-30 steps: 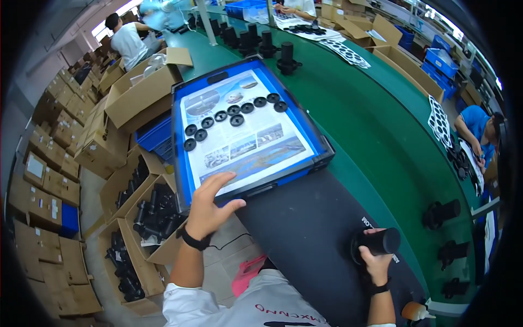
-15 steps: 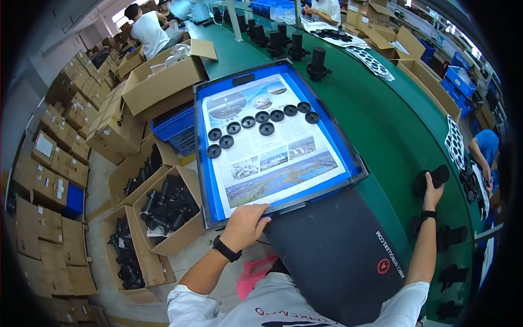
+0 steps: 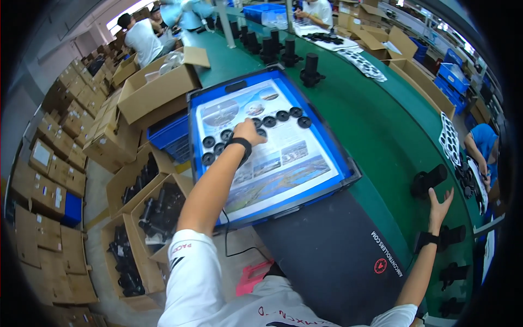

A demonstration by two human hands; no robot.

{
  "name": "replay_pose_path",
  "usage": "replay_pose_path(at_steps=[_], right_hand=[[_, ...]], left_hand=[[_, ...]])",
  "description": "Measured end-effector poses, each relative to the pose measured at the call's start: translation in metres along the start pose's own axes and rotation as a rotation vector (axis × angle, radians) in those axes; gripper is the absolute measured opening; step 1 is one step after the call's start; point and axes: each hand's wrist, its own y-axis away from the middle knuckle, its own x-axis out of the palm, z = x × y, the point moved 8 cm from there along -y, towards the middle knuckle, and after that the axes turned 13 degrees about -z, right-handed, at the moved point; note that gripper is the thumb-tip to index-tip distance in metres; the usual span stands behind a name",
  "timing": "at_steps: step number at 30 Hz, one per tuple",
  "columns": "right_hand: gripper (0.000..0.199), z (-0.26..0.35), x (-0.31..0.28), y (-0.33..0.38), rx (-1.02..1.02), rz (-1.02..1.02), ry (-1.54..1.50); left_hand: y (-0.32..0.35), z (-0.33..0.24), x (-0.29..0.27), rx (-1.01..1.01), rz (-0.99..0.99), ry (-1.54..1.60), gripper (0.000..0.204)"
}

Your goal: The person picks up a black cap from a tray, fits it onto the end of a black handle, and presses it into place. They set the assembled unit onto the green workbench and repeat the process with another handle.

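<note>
My left hand (image 3: 248,132) is over the blue tray (image 3: 344,175), among small round black caps (image 3: 283,115) laid out on a printed sheet (image 3: 308,166). Its thumb and fingers are apart beside a cap, and the hand hides part of the cap rows. My right hand (image 3: 438,206) is on the right, over the green belt, with fingers spread and nothing in it. Just beyond its fingertips a black cylindrical part with a flanged base (image 3: 430,180) lies tilted on the belt.
More black cylindrical parts stand along the green belt (image 3: 365,125). A dark mat (image 3: 327,250) lies in front of the tray. Cartons of black parts (image 3: 163,212) sit at the left. Across the belt, a person in blue (image 3: 482,147) works by white perforated sheets (image 3: 450,140).
My left hand has left the tray's near edge and reached over the caps. My right hand has let go of the black cylindrical part and drawn back slightly, fingers spreading.
</note>
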Motion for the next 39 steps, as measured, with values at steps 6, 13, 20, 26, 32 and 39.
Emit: replay_pose_path(at_steps=[6,13,20,26,32,39], right_hand=[[0.073,0.056,-0.07,-0.01,-0.05,0.071,-0.096],[0.058,0.17,-0.024,0.027,-0.212,0.227,-0.207],[0.051,0.201,-0.005,0.06,-0.212,0.426,-0.183],[0.048,0.231,0.021,0.056,-0.226,0.55,-0.212],[0.047,0.308,0.12,0.008,-0.531,0.52,-0.209],[0.059,0.334,0.311,-0.005,-0.765,0.512,0.088]], left_hand=[[-0.028,0.005,0.055,-0.166,-0.154,0.073,0.087],[-0.023,0.022,0.051,-0.044,-0.29,0.09,0.077],[0.081,-0.032,-0.042,0.291,0.032,0.706,0.064],[0.223,-0.022,-0.096,0.335,0.181,0.892,0.063],[0.26,0.037,-0.067,0.158,-0.006,0.884,0.061],[0.257,0.031,-0.064,0.095,0.033,0.756,0.057]])
